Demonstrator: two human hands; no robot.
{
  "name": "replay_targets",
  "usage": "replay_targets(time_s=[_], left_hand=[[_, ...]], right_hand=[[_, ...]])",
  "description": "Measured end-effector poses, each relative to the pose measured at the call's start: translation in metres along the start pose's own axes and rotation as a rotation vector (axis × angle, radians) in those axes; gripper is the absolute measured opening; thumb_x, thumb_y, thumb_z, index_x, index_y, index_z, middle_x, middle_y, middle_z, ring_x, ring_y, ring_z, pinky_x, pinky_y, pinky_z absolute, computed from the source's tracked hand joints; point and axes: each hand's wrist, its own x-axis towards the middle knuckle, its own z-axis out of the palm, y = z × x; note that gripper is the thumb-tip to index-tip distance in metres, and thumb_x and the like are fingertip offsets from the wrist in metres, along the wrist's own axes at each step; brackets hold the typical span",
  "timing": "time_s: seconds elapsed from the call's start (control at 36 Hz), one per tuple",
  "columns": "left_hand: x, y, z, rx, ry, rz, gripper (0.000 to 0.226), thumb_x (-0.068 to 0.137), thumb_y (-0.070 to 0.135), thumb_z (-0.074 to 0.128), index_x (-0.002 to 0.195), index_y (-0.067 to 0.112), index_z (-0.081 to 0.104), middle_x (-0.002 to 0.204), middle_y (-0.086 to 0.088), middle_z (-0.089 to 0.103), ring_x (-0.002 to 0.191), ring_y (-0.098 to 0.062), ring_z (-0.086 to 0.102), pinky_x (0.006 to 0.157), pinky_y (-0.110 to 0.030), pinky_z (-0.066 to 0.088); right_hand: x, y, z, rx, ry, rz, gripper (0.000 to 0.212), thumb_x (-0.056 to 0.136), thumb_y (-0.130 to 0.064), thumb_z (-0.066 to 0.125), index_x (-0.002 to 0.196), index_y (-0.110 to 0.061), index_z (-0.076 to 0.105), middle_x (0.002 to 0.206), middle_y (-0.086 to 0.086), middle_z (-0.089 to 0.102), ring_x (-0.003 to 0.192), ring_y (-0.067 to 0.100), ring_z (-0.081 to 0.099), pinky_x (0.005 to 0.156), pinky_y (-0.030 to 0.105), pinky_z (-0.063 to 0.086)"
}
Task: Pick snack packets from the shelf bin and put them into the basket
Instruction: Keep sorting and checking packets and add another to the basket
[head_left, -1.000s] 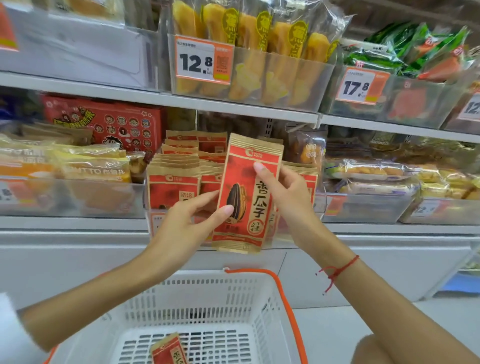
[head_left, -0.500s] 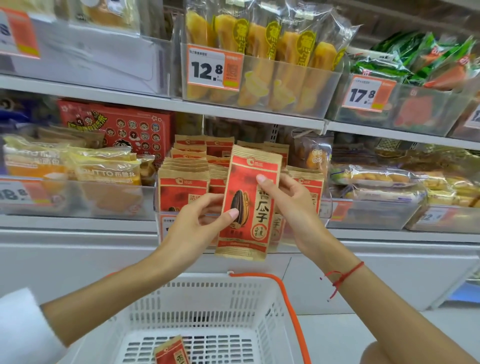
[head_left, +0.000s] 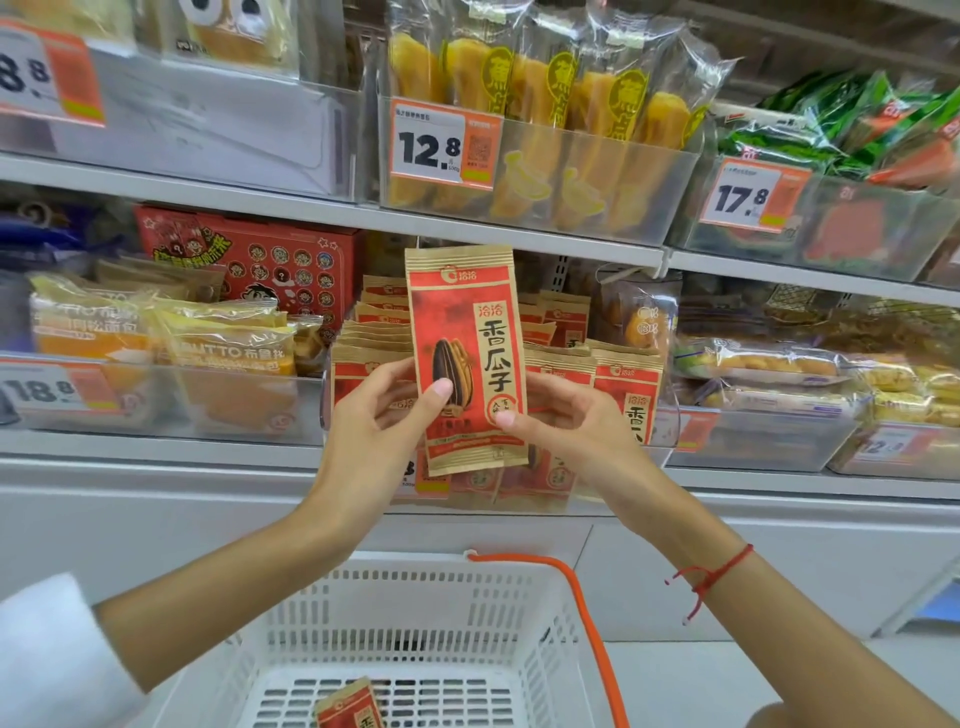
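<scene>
**Packet held upright, centre frame, over bin**

Packet (head_left: 467, 358) was clear of the bin (head_left: 660, 431) stack, pinched at its lower half by left hand (head_left: 379, 421) and right hand (head_left: 576, 421), thumbs in front. Basket (head_left: 415, 592), lower centre, held one packet. Advice: release one hand, lower flat into the basket, avoid the orange handle (head_left: 587, 618).

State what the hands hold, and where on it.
Both hands, left hand and right hand, pinch one sunflower seed packet at its lower side edges.
</scene>
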Motion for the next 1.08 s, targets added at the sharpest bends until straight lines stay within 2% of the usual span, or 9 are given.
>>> replay_targets(time_s=[0.08, 0.25, 0.42, 0.58, 0.67, 0.81, 0.92, 1.03, 1.08], left_hand=[[0.001, 0.000, 0.000, -0.003, -0.004, -0.007, 0.035, 0.084, 0.041, 0.061, 0.118, 0.033, 0.060, 0.111, 0.015, 0.068, 0.104, 0.001, 0.063, 0.078, -0.014, 0.054], [0.000, -0.002, 0.000, 0.026, -0.019, -0.022, 0.047, 0.078, 0.046, 0.061, 0.122, 0.031, 0.060, 0.114, 0.013, 0.068, 0.107, -0.005, 0.064, 0.090, -0.029, 0.054], [-0.002, -0.002, 0.000, 0.088, -0.095, 0.016, 0.035, 0.074, 0.045, 0.065, 0.108, 0.041, 0.061, 0.101, 0.018, 0.071, 0.099, -0.002, 0.065, 0.085, -0.026, 0.054], [-0.006, -0.007, 0.000, 0.137, -0.184, 0.010, 0.036, 0.074, 0.040, 0.067, 0.110, 0.038, 0.063, 0.100, 0.014, 0.072, 0.094, 0.001, 0.065, 0.077, -0.015, 0.051], [-0.007, -0.007, 0.000, 0.127, -0.251, -0.039, 0.030, 0.078, 0.036, 0.067, 0.107, 0.042, 0.061, 0.097, 0.019, 0.073, 0.093, 0.002, 0.067, 0.072, -0.016, 0.053], [-0.007, -0.003, -0.004, 0.096, -0.215, -0.042, 0.027, 0.086, 0.023, 0.066, 0.109, 0.037, 0.063, 0.102, 0.015, 0.072, 0.094, 0.003, 0.066, 0.072, -0.013, 0.053], [-0.007, 0.002, -0.005, 0.021, -0.127, -0.036, 0.032, 0.082, 0.031, 0.064, 0.115, 0.031, 0.064, 0.103, 0.013, 0.073, 0.095, 0.001, 0.067, 0.072, -0.014, 0.054], [-0.007, 0.008, -0.004, 0.072, -0.082, -0.007, 0.040, 0.078, 0.042, 0.065, 0.118, 0.042, 0.059, 0.107, 0.024, 0.069, 0.100, 0.003, 0.065, 0.085, -0.022, 0.054], [-0.008, 0.012, -0.002, 0.137, -0.052, -0.008, 0.058, 0.064, 0.059, 0.067, 0.119, 0.046, 0.054, 0.109, 0.028, 0.065, 0.104, 0.005, 0.060, 0.085, -0.019, 0.047]], right_hand=[[0.000, 0.001, -0.005, -0.015, -0.024, 0.005, 0.043, 0.080, -0.018, 0.076, 0.118, -0.034, 0.062, 0.102, -0.013, 0.074, 0.095, 0.002, 0.069, 0.075, 0.017, 0.056], [0.000, 0.005, -0.007, -0.020, -0.021, 0.023, 0.045, 0.076, -0.013, 0.078, 0.116, -0.030, 0.064, 0.093, -0.012, 0.075, 0.089, 0.004, 0.070, 0.074, 0.016, 0.055], [-0.002, 0.007, -0.008, 0.050, -0.004, 0.054, 0.054, 0.072, -0.039, 0.073, 0.123, -0.024, 0.065, 0.113, -0.009, 0.072, 0.108, 0.009, 0.066, 0.094, 0.032, 0.051], [-0.002, 0.003, -0.005, 0.092, 0.188, 0.010, 0.026, 0.084, -0.031, 0.069, 0.109, -0.029, 0.070, 0.104, -0.011, 0.074, 0.100, 0.006, 0.068, 0.083, 0.023, 0.051], [-0.004, 0.000, -0.004, 0.072, 0.260, -0.017, 0.019, 0.087, -0.026, 0.069, 0.105, -0.025, 0.071, 0.099, -0.009, 0.075, 0.095, 0.008, 0.070, 0.080, 0.028, 0.056], [-0.006, -0.006, -0.002, 0.098, 0.224, -0.028, 0.031, 0.078, -0.035, 0.071, 0.108, -0.026, 0.069, 0.100, -0.005, 0.074, 0.095, 0.012, 0.070, 0.080, 0.028, 0.057], [-0.009, -0.012, -0.001, 0.103, 0.015, 0.014, 0.055, 0.066, -0.037, 0.074, 0.119, -0.026, 0.063, 0.107, -0.010, 0.073, 0.097, 0.006, 0.069, 0.077, 0.023, 0.056], [-0.010, -0.012, 0.005, -0.045, 0.114, -0.099, 0.043, 0.067, -0.035, 0.079, 0.107, -0.035, 0.065, 0.101, -0.017, 0.073, 0.090, 0.002, 0.068, 0.073, 0.018, 0.053], [-0.012, -0.013, 0.010, -0.187, 0.159, -0.226, 0.039, 0.070, -0.031, 0.083, 0.104, -0.038, 0.065, 0.098, -0.019, 0.071, 0.088, 0.004, 0.067, 0.073, 0.017, 0.053]])
